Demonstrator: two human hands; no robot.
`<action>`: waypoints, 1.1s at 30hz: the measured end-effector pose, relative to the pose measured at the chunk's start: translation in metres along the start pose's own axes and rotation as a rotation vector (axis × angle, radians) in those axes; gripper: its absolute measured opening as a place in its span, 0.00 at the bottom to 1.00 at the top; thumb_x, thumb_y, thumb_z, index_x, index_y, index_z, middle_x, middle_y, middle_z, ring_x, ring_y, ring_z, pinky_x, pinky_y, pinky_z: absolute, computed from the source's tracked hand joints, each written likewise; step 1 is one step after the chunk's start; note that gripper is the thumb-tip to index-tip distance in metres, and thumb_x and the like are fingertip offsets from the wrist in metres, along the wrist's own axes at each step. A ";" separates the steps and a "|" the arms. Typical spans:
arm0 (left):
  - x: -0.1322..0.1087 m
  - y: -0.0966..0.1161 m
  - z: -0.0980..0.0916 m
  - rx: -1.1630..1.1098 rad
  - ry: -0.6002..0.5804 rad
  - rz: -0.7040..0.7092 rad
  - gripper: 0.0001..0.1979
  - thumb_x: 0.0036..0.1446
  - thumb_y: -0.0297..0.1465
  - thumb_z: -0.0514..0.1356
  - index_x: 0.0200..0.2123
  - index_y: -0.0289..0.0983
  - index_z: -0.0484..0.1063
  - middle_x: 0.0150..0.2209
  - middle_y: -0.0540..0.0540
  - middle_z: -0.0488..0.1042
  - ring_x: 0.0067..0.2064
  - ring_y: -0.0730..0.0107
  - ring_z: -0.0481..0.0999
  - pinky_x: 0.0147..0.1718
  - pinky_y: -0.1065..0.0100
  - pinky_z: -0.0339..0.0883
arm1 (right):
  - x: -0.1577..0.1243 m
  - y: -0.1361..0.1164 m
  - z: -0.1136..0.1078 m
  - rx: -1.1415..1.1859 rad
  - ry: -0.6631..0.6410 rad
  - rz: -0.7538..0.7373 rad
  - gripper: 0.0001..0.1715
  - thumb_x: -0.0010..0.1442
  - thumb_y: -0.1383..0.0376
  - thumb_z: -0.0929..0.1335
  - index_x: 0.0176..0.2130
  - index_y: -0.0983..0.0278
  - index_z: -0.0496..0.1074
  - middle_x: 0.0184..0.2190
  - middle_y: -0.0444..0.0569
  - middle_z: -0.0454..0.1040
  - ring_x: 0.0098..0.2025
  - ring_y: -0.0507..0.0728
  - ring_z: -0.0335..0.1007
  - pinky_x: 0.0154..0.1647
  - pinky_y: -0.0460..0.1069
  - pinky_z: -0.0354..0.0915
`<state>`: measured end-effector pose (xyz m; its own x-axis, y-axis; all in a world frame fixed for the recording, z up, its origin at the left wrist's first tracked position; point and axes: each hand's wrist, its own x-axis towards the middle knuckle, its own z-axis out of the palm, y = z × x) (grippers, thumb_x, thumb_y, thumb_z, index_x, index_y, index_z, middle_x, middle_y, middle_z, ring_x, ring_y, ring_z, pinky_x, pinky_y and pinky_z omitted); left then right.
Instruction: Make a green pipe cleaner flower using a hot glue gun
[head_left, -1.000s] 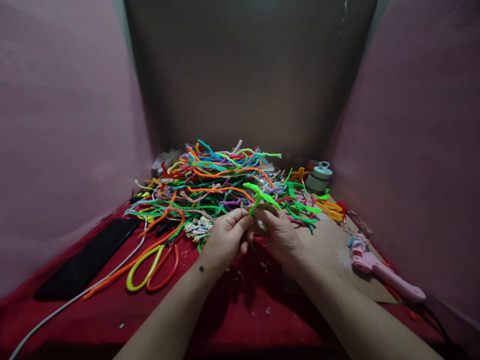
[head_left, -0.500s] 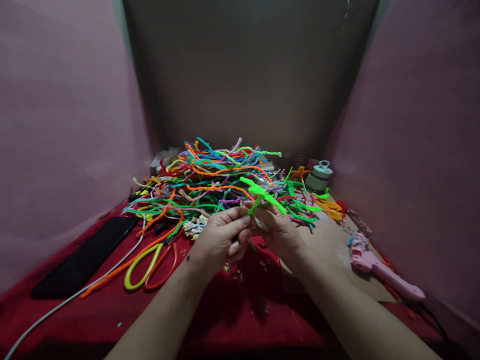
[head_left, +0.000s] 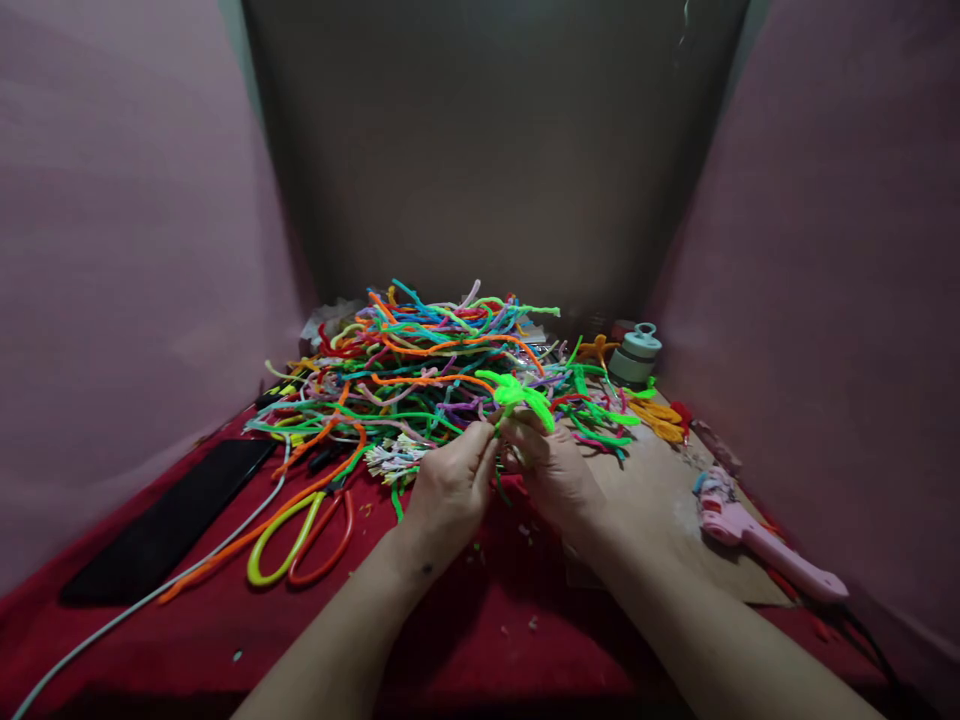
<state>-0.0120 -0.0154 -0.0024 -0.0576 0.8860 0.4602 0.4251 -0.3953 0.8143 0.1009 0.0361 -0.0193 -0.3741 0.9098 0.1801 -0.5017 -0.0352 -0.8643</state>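
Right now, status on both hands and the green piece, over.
Shut: left grip, right grip, both pinching neon-green fuzzy pipe-cleaner twist. Multicoloured pipe-cleaner pile close behind.

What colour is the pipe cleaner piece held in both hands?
Neon green; the pipe cleaner piece shows best in the head view.

The lower end of the green twisted piece is hidden between the fingertips of the left hand and the right hand, so how they pinch it cannot be told. Left of the left hand, the blades of the scissors go under the pile of fuzzy wires, and the white cable is cut off at the lower left corner.
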 end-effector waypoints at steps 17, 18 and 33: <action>0.001 0.005 -0.019 -1.060 -0.449 -0.520 0.04 0.52 0.30 0.59 0.33 0.36 0.70 0.15 0.57 0.62 0.10 0.88 0.42 0.06 0.82 0.45 | -0.006 -0.020 0.004 0.126 -0.297 0.058 0.06 0.46 0.66 0.72 0.30 0.63 0.75 0.18 0.41 0.70 0.21 0.47 0.60 0.23 0.44 0.57; 0.001 0.005 -0.020 -1.061 -0.472 -0.524 0.05 0.52 0.30 0.59 0.34 0.37 0.70 0.15 0.57 0.62 0.10 0.87 0.42 0.06 0.81 0.44 | -0.007 -0.020 0.004 0.120 -0.299 0.051 0.05 0.46 0.66 0.71 0.28 0.64 0.75 0.18 0.42 0.70 0.21 0.48 0.61 0.23 0.44 0.57; -0.005 -0.001 -0.001 0.005 0.112 0.003 0.09 0.55 0.31 0.55 0.36 0.41 0.74 0.22 0.52 0.66 0.23 0.75 0.64 0.24 0.74 0.57 | -0.003 -0.005 0.004 -0.024 -0.068 -0.106 0.07 0.46 0.67 0.72 0.31 0.61 0.75 0.29 0.43 0.72 0.31 0.51 0.63 0.32 0.47 0.61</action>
<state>-0.0134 -0.0196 -0.0055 -0.1566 0.8523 0.4990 0.4298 -0.3961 0.8114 0.1014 0.0314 -0.0136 -0.3722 0.8778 0.3015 -0.5225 0.0704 -0.8497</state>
